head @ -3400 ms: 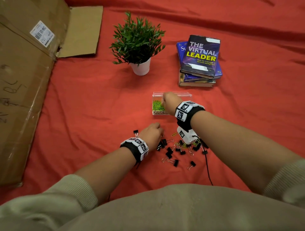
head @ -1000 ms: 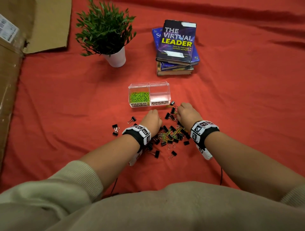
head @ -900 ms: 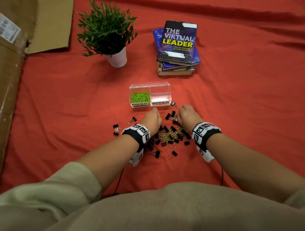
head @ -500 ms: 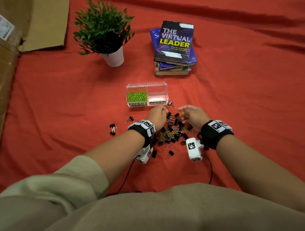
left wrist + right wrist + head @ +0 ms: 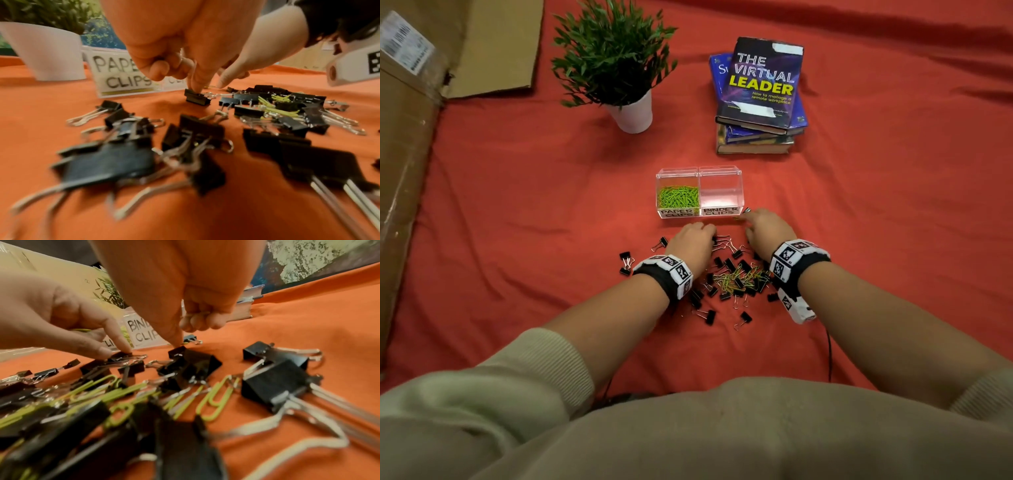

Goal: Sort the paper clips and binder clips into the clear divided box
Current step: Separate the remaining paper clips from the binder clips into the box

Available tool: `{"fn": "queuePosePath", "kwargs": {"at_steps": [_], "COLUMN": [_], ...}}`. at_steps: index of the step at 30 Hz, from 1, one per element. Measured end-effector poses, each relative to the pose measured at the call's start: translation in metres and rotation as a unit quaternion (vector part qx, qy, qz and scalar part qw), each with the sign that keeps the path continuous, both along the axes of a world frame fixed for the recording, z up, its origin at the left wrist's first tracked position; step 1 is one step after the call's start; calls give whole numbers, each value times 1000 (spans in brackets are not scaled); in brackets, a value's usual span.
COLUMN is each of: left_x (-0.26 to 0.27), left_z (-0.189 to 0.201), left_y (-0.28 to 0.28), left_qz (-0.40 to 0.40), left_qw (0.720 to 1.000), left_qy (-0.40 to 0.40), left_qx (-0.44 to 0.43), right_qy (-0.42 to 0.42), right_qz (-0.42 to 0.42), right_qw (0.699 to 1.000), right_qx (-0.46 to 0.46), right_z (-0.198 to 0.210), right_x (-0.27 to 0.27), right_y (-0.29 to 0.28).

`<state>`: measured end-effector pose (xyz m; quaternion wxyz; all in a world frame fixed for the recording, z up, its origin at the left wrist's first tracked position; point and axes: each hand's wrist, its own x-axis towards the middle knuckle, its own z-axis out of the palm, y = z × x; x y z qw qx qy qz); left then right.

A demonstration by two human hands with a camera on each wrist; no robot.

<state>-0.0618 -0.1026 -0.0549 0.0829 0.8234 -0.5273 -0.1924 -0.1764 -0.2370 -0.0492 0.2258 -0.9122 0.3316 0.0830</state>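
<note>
Both hands have come down onto the far edge of the clip pile since half a second ago, when the right hand was turned up with its wrist camera showing. Left hand [image 5: 692, 240] lies knuckles up just near of the clear divided box [image 5: 699, 173]; in the left wrist view its forefinger points straight down onto one black binder clip [image 5: 197, 97] with the thumb beside it, and the other fingers are curled into the palm. Something yellow-green shows inside that curl in the right wrist view, possibly paper clips, though the blur leaves it unsure. Right hand [image 5: 765, 229] sits a little apart from the left, just near of the box's right corner; its forefinger presses down on another binder clip [image 5: 189, 361], while its curled fingers appear to hold thin wire, and I cannot tell what.

Between and near of the wrists lies the mixed pile [image 5: 736, 277] of black binder clips and green paper clips on the red cloth [image 5: 517, 205].

In the box, the left compartment, labelled PAPER CLIPS, holds a heap of green paper clips [image 5: 677, 197]. Its right compartment [image 5: 719, 195], labelled BINDER CLIPS, shows only its clear floor.
</note>
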Motion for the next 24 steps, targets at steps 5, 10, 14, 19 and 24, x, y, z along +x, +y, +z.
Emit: {"fn": "queuePosePath", "kwargs": {"at_steps": [5,10,14,19,24], "left_x": [7,-21,-29,-15,-4], "left_z": [7,13,6,2,10], "left_y": [17,11,12,14,20], "left_qz": [90,10,-63,-43,14], "left_qw": [995,997,995,996,998], "left_qy": [28,69,66,68,53], "left_qx": [-21,-24,27,29,-11], "right_qy": [16,34,-64,-193,-110], "right_qz": [-6,-45,-223,-363,-308], "right_qw": [999,998,960,788,840], "right_qx": [-34,9,155,459,433], "right_z": [-3,6,17,29,29], "right_x": [1,7,-8,-43,-53], "right_y": [3,8,6,4,15]}}
